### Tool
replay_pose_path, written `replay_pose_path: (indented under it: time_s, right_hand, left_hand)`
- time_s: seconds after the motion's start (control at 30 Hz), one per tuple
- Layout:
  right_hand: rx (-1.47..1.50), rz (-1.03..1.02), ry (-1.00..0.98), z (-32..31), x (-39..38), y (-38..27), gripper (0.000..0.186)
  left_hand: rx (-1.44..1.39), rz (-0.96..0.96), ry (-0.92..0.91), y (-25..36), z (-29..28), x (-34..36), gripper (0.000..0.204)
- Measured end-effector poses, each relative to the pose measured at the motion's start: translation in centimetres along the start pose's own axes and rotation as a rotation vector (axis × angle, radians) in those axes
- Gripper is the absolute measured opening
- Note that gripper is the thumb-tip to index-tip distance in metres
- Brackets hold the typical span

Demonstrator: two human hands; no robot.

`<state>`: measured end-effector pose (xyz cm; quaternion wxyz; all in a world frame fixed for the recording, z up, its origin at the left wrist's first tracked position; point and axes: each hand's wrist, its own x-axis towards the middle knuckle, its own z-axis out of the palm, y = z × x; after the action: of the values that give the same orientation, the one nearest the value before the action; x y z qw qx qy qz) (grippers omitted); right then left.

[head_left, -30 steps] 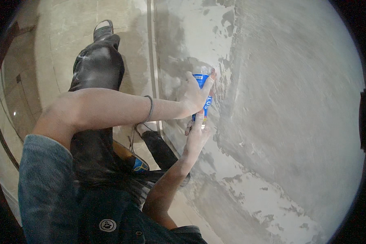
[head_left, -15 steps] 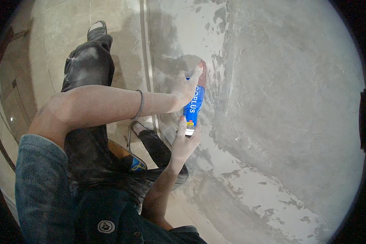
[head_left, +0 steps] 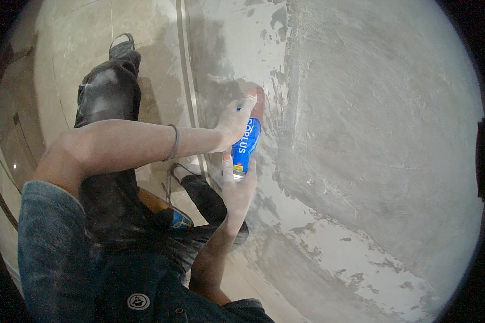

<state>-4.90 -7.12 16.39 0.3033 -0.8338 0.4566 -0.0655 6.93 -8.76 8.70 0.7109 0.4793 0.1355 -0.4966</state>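
Note:
A slim bottle-shaped thing with a blue label (head_left: 246, 141) is held in both hands, slanting across the grey plastered surface. Its far end is reddish-brown and its near end is white. Around the far part my left hand (head_left: 237, 121) is closed, the thumb lying along the reddish-brown end. My right hand (head_left: 239, 185) grips the near end, covering most of the white part. Pale dust coats both hands. Whether the far end touches the plaster I cannot tell.
Grey plaster (head_left: 382, 124) with white patches (head_left: 355, 250) fills the right side. Tiled floor (head_left: 81, 32) lies at the left, bordered by a metal strip (head_left: 188, 70). My dusty dark trouser leg (head_left: 110, 94) stretches forward. A blue-and-yellow patterned item (head_left: 181, 219) rests by my other leg.
Both hands and the bottle-shaped thing have moved slightly left and a little nearer in the view. The background has shifted slightly left as well. The grip looks the same.

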Motion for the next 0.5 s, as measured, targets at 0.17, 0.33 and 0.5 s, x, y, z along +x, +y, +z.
replay_pose_path:
  time_s: [0.17,0.33,0.5]
  right_hand:
    - [0.34,0.277,-0.078,0.4,0.6,0.1,0.033]
    - [0.431,0.386,-0.114,0.1,1.8,-2.8,0.035]
    - [0.42,0.366,-0.031,0.2,1.0,-2.3,0.034]
  left_hand:
    - [0.245,0.012,0.082,1.5,0.7,-0.4,0.083]
    - [0.467,0.187,0.137,-0.3,0.5,4.0,0.082]
    - [0.293,0.027,0.078,2.2,1.2,0.4,0.086]
